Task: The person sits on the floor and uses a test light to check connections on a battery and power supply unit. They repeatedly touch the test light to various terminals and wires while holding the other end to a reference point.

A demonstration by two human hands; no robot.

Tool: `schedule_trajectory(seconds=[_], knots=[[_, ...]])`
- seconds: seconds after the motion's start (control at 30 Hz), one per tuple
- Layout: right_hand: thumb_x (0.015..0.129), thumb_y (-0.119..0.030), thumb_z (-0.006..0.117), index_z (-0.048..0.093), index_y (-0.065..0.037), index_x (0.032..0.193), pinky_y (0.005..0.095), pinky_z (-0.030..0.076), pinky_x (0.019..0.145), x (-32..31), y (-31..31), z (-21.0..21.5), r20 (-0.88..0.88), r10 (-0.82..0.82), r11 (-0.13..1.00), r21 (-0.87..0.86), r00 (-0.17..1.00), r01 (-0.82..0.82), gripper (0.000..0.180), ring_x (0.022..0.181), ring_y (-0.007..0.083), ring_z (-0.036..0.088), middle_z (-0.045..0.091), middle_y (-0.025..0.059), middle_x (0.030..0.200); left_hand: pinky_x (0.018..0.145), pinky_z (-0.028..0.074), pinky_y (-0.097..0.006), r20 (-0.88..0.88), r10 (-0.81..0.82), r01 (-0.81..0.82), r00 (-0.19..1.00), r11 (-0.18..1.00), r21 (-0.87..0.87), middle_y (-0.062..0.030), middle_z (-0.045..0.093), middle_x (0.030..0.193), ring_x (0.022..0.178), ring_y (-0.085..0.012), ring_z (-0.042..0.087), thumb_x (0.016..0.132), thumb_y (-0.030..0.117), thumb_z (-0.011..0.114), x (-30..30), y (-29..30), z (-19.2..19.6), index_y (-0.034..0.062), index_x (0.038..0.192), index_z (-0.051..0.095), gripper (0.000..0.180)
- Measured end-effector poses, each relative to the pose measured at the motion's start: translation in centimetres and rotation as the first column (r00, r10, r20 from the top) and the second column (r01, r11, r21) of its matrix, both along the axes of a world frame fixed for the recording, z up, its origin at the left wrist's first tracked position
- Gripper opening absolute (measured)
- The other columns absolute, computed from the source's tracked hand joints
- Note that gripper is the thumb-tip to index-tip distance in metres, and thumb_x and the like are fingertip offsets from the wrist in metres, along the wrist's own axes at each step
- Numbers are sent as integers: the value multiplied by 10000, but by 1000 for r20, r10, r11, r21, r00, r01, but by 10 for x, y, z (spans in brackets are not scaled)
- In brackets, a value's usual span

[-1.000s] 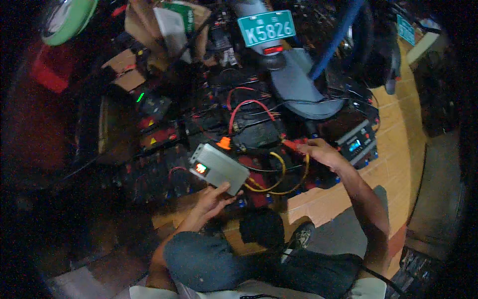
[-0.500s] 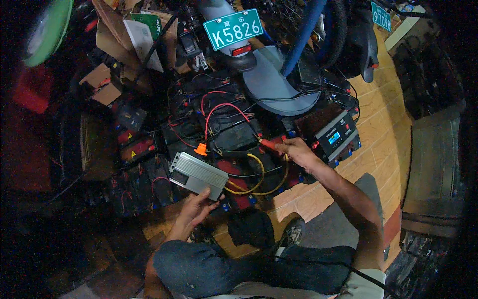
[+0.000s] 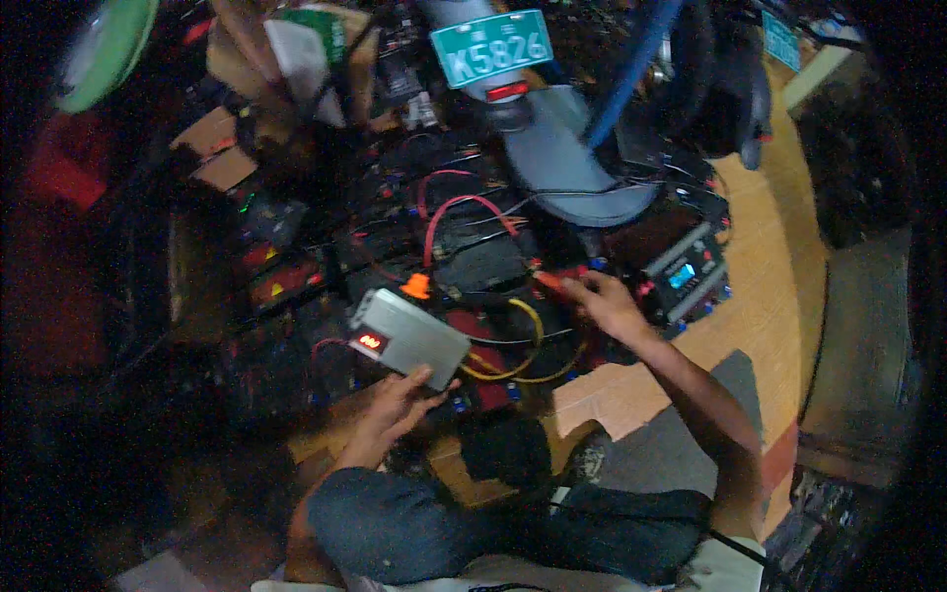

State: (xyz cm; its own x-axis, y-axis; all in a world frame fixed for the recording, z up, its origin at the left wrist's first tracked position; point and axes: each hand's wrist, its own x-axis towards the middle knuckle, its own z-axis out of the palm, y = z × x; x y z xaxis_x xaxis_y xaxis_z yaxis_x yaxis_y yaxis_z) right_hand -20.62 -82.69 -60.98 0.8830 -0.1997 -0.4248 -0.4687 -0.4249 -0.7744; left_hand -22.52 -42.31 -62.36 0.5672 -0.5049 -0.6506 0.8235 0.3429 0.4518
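My left hand (image 3: pixel 402 397) holds a grey metal box (image 3: pixel 409 337) with a small red lit display, tilted above the clutter. My right hand (image 3: pixel 604 303) pinches a red probe tip (image 3: pixel 552 279) and presses it toward the black battery packs (image 3: pixel 473 255). Red wires (image 3: pixel 446 205) and yellow wires (image 3: pixel 528 340) loop over those packs. An orange connector (image 3: pixel 417 286) sits by the grey box's far corner.
A black meter with a blue screen (image 3: pixel 684 275) stands right of my right hand. The rear of a scooter with a green plate (image 3: pixel 491 46) and grey mudguard (image 3: pixel 562 163) is ahead. Cardboard boxes (image 3: pixel 222 153) lie at the left; wooden floor (image 3: pixel 764 296) runs at the right.
The view has shifted a little; both hands keep their hold. The grey box stays in my left hand and the probe stays at the packs.
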Motion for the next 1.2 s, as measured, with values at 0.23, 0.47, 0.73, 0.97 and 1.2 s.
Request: schedule_trajectory(seconds=[0.23, 0.47, 0.73, 0.97, 1.2], knots=[[981, -424, 701, 681, -23, 1142, 413, 542, 834, -2, 22, 45, 89, 160, 969, -202, 983, -139, 433, 899, 320, 719, 748, 170, 954, 966, 548, -445, 60, 19, -18, 998, 1000, -8, -142, 649, 1350, 1179, -308, 674, 1008, 225, 703, -2, -4, 3, 28, 1428, 526, 497], [947, -409, 729, 625, 23, 1210, 487, 524, 924, -8, 23, 28, 300, 305, 928, -307, 904, -211, 517, 1067, 431, 664, 688, 254, 1117, 1017, 523, -504, 44, -25, 25, 999, 1000, 1, -119, 641, 1363, 1192, -325, 667, 999, 228, 706, -1, -2, -1, 81, 1445, 499, 513], [915, -435, 749, 571, 17, 1301, 522, 492, 1006, -11, 22, 24, 225, 385, 858, -443, 895, -257, 621, 1160, 472, 599, 642, 278, 1199, 878, 535, -393, 50, 1, -1, 999, 1000, 18, -126, 663, 1315, 1148, -283, 683, 1032, 279, 669, -4, -5, 0, 44, 1420, 542, 471], [892, -381, 788, 562, 20, 1345, 470, 495, 995, -12, 20, 22, 233, 367, 868, -434, 901, -241, 646, 1136, 437, 613, 632, 265, 1196, 870, 530, -371, 48, -59, 55, 997, 996, 70, -110, 663, 1327, 1162, -269, 680, 1022, 284, 684, -1, -4, 5, 61, 1417, 547, 473], [874, -445, 781, 550, 9, 1318, 531, 499, 986, -11, 16, 18, 235, 397, 866, -416, 887, -277, 676, 1154, 465, 598, 628, 265, 1197, 844, 532, -373, 64, -6, 3, 998, 999, 42, -113, 659, 1336, 1139, -281, 692, 1020, 257, 686, -3, -8, 8, 56, 1423, 533, 475]])
